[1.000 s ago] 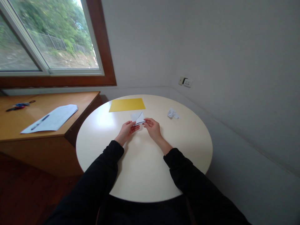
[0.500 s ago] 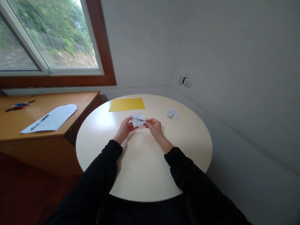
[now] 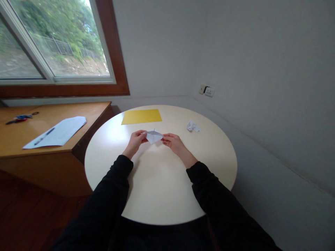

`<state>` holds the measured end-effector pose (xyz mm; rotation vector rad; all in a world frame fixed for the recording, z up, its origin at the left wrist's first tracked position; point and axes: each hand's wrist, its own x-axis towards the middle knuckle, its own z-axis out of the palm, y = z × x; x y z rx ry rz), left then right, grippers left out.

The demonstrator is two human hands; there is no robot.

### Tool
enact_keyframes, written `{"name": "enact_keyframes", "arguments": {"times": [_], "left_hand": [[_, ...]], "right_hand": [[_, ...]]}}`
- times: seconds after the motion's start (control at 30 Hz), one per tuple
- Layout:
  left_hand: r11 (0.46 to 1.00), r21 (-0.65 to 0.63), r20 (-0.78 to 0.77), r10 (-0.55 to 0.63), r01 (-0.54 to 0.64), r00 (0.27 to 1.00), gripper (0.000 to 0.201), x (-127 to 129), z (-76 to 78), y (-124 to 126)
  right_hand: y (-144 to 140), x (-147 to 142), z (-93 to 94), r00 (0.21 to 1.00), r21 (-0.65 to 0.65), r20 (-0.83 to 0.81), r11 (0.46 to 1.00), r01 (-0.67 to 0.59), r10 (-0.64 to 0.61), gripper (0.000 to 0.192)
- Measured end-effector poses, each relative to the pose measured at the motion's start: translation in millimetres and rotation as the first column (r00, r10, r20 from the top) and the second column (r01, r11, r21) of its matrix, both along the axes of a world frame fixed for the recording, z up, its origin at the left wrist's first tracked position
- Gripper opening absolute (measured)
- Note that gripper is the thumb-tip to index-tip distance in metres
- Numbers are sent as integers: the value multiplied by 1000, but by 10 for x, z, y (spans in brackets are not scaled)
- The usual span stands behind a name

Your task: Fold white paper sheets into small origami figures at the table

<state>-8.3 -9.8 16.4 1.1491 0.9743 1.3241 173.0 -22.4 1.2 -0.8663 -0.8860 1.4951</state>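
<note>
A small folded white paper [image 3: 153, 136] is held between both hands above the round cream table [image 3: 159, 181]. My left hand [image 3: 135, 140] pinches its left corner and my right hand [image 3: 173, 141] pinches its right corner. The paper is spread into a wide shape with a point facing down toward me. Both arms wear black sleeves.
A yellow sheet [image 3: 141, 116] lies flat at the table's far side. A crumpled white paper ball [image 3: 193, 126] sits to the right. On the wooden desk [image 3: 31, 139] to the left lie white papers with a pen [image 3: 56, 132] and some small coloured items [image 3: 19, 118].
The folded paper has been pulled open sideways; my hands moved apart, left hand going left and up, and the paper now spans between them.
</note>
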Motion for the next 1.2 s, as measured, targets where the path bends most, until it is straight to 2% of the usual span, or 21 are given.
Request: {"name": "enact_keyframes", "arguments": {"times": [0.23,0.53,0.73,0.87,1.2], "left_hand": [[994,-56,73,-87,91,994,17,-41,31,9],[995,-45,67,-87,90,994,17,-46,6,16],[992,-29,51,-122,123,991,20,-29,3,4],[993,-36,51,-114,116,992,21,-17,-6,5],[996,-50,63,-70,73,996,18,-3,-16,15]], "right_hand": [[0,33,16,1000,-16,-19,1000,9,-10,9],[36,65,-74,1000,14,26,1000,-18,17,10],[62,46,-73,997,6,9,997,75,-75,10],[81,40,-74,993,31,-4,992,119,-119,12],[99,55,-97,994,24,-24,994,110,-109,13]]}}
